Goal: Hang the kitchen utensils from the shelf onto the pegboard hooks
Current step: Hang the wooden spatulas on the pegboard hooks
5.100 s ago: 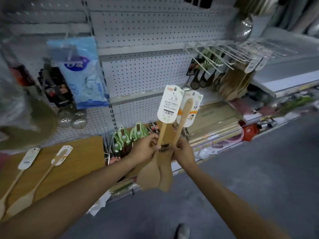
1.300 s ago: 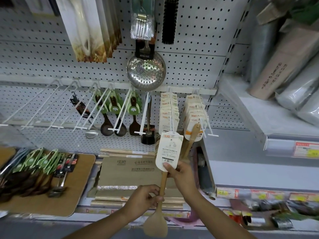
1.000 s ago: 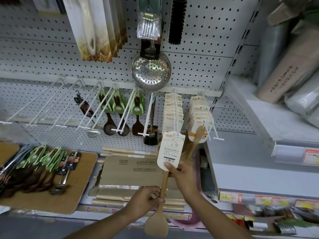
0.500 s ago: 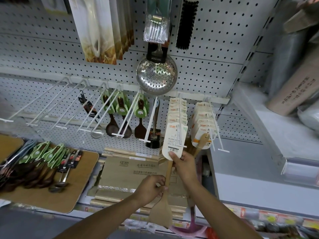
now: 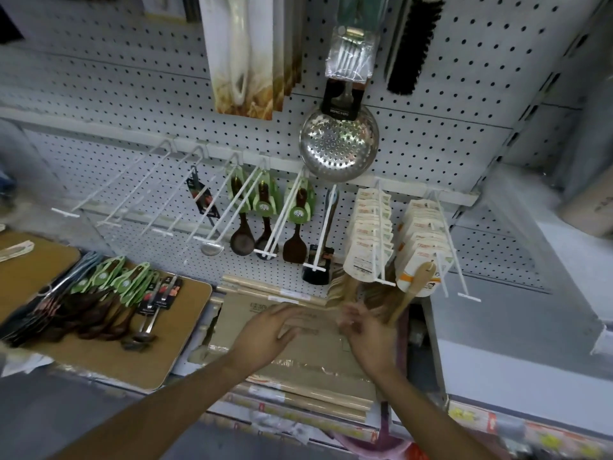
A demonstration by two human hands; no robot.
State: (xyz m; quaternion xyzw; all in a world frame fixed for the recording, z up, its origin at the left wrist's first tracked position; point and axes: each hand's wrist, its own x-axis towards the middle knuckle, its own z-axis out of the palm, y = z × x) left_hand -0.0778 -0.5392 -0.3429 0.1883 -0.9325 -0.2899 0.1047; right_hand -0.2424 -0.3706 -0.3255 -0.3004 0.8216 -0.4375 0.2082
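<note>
Left hand (image 5: 265, 336) fingers lie spread and released above flat brown cardboard boxes (image 5: 298, 356); right hand (image 5: 368, 336) fingers grasp a pale wooden spatula (image 5: 413, 290) beneath white-carded spatulas (image 5: 370, 237) on hooks.

black brush (image 5: 414, 44) top right; cardboard boxes (image 5: 292, 353) on lower shelf; price labels (image 5: 471, 421) bottom right

Shiny perforated metal skimmer (image 5: 339, 148), matt wooden spatula (image 5: 412, 291), white pegboard (image 5: 431, 134)
</note>
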